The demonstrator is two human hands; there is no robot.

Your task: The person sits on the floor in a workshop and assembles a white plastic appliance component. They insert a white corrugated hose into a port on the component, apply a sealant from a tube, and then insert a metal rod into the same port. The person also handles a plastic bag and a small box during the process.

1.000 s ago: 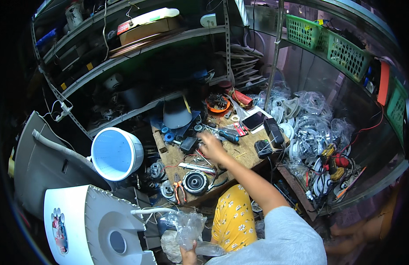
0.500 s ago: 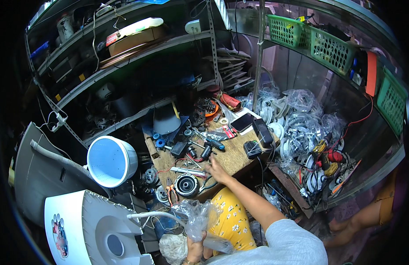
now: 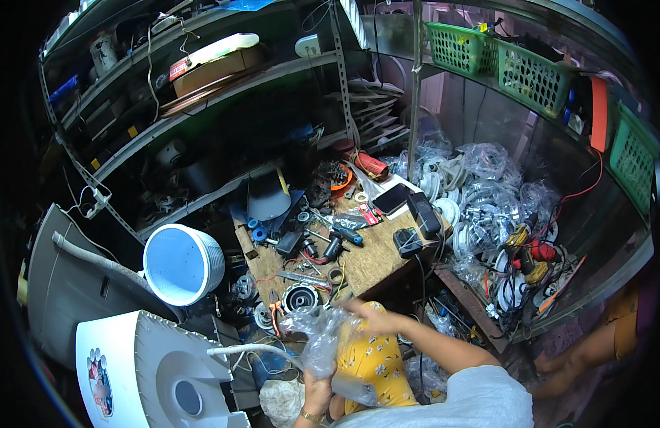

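Note:
My left hand (image 3: 318, 389) grips a crumpled clear plastic bag (image 3: 317, 332) from below, near the lower edge of the view. My right hand (image 3: 362, 316) is at the bag's upper right side, fingers on the plastic, just in front of the wooden workbench (image 3: 373, 260). Next to the bag, on the bench's near edge, lies a round black motor part (image 3: 300, 295). Screwdrivers and small black parts (image 3: 330, 242) are scattered over the bench behind it. My lap in yellow flowered cloth (image 3: 376, 364) lies under the bag.
A white perforated washer tub (image 3: 180, 264) stands left of the bench, a white plastic washer panel (image 3: 141, 371) at lower left. Bagged round parts (image 3: 480, 192) pile at the right with a power drill (image 3: 526, 250). Metal shelves and green baskets (image 3: 512, 60) hang above. Someone's limb shows at far right (image 3: 594, 349).
My right hand has drawn back from the middle of the bench to the plastic bag in front of me. The bag has risen higher in my left hand. The view has tilted slightly.

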